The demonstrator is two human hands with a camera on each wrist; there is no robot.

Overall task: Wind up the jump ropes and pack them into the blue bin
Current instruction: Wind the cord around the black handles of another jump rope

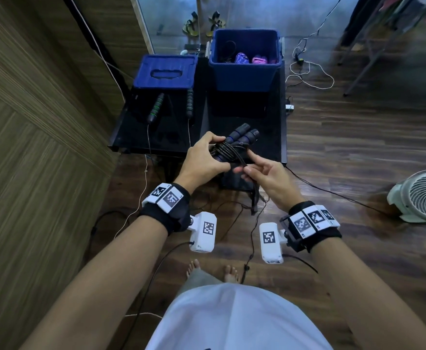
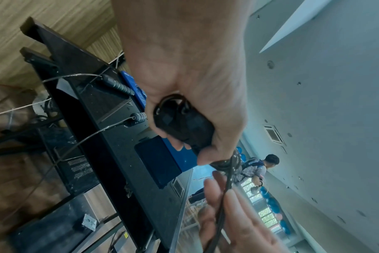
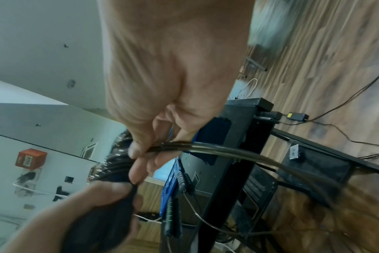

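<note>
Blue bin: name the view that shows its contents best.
The head view: it looks down into the open blue bin, where purple and pink wound ropes lie. Both wrist views catch only blue fragments past each hand; nothing of its inside shows.

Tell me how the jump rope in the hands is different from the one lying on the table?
The held jump rope is wound around its paired handles, gripped by the left hand and right hand; the table jump rope is unwound, handles apart, cord hanging off the black table. Both have dark handles.

Black wristbands (image 1: 167, 214) with white coded tags, white shirt (image 1: 237, 322).
</note>
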